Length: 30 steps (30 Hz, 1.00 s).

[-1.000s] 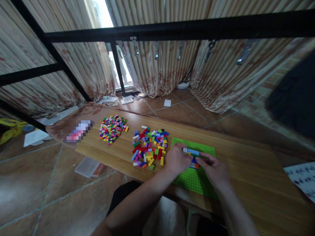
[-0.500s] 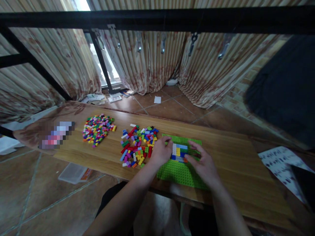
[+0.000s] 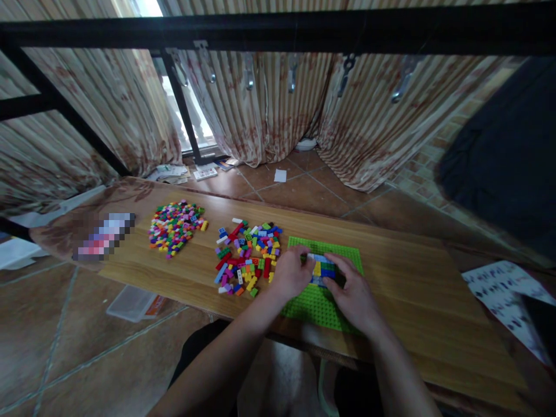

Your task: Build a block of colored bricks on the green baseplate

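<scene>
A green studded baseplate (image 3: 319,307) lies on the wooden table (image 3: 417,301) in front of me. On it sits a small block of joined bricks (image 3: 324,269) in white, blue, yellow and green. My left hand (image 3: 292,273) grips the block's left side with curled fingers. My right hand (image 3: 354,292) holds its right and near side, fingers bent over it. Just left of the plate lies a loose pile of mixed coloured bricks (image 3: 247,256). A second pile of smaller bricks (image 3: 176,227) lies further left.
A blurred-out object (image 3: 104,235) lies at the table's left end. A printed paper sheet (image 3: 506,298) rests at the right. A clear plastic box (image 3: 132,303) sits on the tiled floor below. A black metal frame (image 3: 278,32) crosses overhead, with curtains behind.
The brick block, held up on edge a second ago, now lies flat on the baseplate with both hands closed in on it. The camera view has swung slightly.
</scene>
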Each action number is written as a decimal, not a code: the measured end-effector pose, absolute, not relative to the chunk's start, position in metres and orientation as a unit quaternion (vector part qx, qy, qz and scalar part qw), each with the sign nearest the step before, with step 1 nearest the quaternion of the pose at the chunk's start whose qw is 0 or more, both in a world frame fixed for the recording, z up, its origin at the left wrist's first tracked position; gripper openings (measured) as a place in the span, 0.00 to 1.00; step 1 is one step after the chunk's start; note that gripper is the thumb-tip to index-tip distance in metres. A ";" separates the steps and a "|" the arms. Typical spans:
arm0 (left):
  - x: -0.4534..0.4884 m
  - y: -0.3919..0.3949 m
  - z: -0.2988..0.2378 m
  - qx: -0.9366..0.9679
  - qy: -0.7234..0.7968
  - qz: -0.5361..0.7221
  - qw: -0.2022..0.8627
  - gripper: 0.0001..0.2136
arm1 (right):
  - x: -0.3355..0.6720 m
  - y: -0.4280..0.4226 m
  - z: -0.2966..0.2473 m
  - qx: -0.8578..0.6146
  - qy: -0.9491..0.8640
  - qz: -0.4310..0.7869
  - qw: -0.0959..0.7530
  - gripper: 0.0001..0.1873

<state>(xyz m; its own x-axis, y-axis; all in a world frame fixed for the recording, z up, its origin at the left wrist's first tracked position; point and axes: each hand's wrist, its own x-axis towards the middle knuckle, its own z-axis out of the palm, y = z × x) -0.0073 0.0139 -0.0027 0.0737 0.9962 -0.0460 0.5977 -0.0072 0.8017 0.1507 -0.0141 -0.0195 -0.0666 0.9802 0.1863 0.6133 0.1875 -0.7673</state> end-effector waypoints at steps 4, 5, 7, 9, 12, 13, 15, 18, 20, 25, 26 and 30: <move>-0.006 0.011 -0.001 0.666 0.620 0.266 0.318 0.16 | 0.150 -0.014 -0.021 -0.583 -0.688 0.248 0.354 0.24; -0.006 0.011 -0.002 0.669 0.619 0.264 0.315 0.16 | 0.150 -0.014 -0.021 -0.583 -0.690 0.245 0.353 0.24; -0.006 0.011 -0.004 0.675 0.615 0.265 0.309 0.16 | 0.150 -0.014 -0.022 -0.580 -0.696 0.240 0.349 0.24; -0.007 0.012 -0.005 0.680 0.611 0.270 0.303 0.16 | 0.150 -0.013 -0.023 -0.577 -0.700 0.238 0.346 0.24; -0.007 0.012 -0.006 0.679 0.613 0.271 0.299 0.17 | 0.150 -0.013 -0.023 -0.577 -0.698 0.235 0.352 0.24; -0.007 0.011 -0.006 0.678 0.614 0.269 0.301 0.17 | 0.150 -0.013 -0.023 -0.578 -0.696 0.235 0.355 0.24; -0.006 0.011 -0.005 0.676 0.616 0.264 0.305 0.17 | 0.150 -0.014 -0.024 -0.581 -0.689 0.239 0.361 0.23; -0.006 0.011 -0.004 0.671 0.619 0.262 0.313 0.17 | 0.151 -0.014 -0.026 -0.583 -0.679 0.250 0.369 0.23; -0.005 0.010 -0.003 0.666 0.621 0.265 0.317 0.17 | 0.152 -0.014 -0.027 -0.586 -0.672 0.255 0.375 0.23; -0.005 0.009 -0.002 0.662 0.620 0.268 0.326 0.19 | 0.152 -0.014 -0.026 -0.593 -0.660 0.254 0.386 0.22; -0.005 0.008 -0.001 0.663 0.619 0.266 0.326 0.19 | 0.152 -0.014 -0.026 -0.594 -0.660 0.252 0.385 0.22; -0.004 0.007 -0.001 0.673 0.615 0.264 0.314 0.20 | 0.152 -0.014 -0.027 -0.593 -0.665 0.252 0.379 0.22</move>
<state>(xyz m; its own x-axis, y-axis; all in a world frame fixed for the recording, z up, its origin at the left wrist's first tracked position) -0.0039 0.0070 -0.0008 0.1041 0.9941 -0.0318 0.6624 -0.0454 0.7478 0.1518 -0.0137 -0.0275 -0.0113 0.9788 0.2043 0.5968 0.1705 -0.7841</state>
